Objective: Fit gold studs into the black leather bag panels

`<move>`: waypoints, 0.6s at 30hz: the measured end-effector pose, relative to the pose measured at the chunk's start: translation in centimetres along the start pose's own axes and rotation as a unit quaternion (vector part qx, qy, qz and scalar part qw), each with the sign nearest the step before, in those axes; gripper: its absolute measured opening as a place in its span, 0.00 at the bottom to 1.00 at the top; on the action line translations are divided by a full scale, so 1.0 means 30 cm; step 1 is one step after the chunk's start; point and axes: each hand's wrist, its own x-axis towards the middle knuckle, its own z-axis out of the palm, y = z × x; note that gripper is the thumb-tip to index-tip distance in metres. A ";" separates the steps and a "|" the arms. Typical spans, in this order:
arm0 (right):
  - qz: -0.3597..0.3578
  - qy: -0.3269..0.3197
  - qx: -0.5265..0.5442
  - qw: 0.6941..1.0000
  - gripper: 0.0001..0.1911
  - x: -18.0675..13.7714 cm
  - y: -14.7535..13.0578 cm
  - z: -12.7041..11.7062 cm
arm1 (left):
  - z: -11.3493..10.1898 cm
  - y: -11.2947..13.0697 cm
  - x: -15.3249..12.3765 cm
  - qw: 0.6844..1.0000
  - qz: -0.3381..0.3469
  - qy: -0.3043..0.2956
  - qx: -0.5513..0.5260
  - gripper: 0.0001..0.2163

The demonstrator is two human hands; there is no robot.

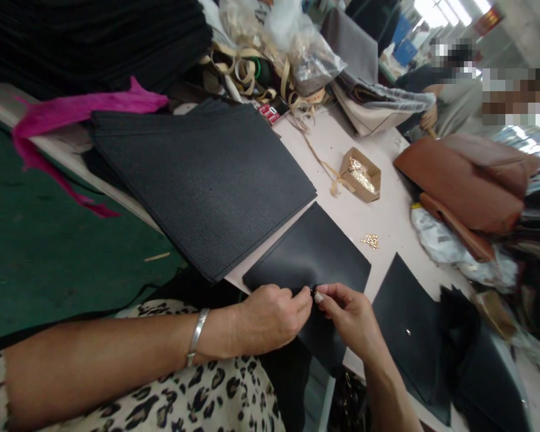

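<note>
A smooth black leather-like panel lies at the table's near edge, its lower part hanging toward my lap. Over its middle, my left hand is closed, thumb and forefinger pinched together. My right hand pinches from the other side, its fingertips almost meeting the left ones. A tiny dark bit shows between them; my fingers hide what it is. To the right rests another black panel with a small shiny metal piece on it. A little heap of gold-coloured metal pieces sits beyond my hands.
A stack of grained black sheets covers the table's left side. Behind my hands stands a small cardboard box of gold-coloured pieces. Brown leather pieces and plastic bags lie farther off. A pink strip hangs over the edge. Other people sit at the back right.
</note>
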 end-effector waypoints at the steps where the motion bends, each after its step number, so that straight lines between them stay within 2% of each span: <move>1: -0.007 0.001 -0.026 1.000 0.15 0.002 -0.005 0.004 | 0.003 0.000 0.000 1.000 0.004 0.005 0.001 0.19; 4: -0.016 0.001 -0.078 0.997 0.14 0.012 -0.018 0.006 | 0.010 -0.002 0.000 1.000 0.013 0.015 -0.004 0.18; 11: 0.015 -0.030 -0.111 0.993 0.14 0.033 -0.035 -0.001 | 0.011 0.000 -0.002 0.999 0.000 0.032 -0.015 0.17; 18: 0.092 -0.109 -0.057 0.988 0.12 0.080 -0.072 -0.024 | 0.005 0.000 0.000 0.999 -0.003 0.025 -0.021 0.14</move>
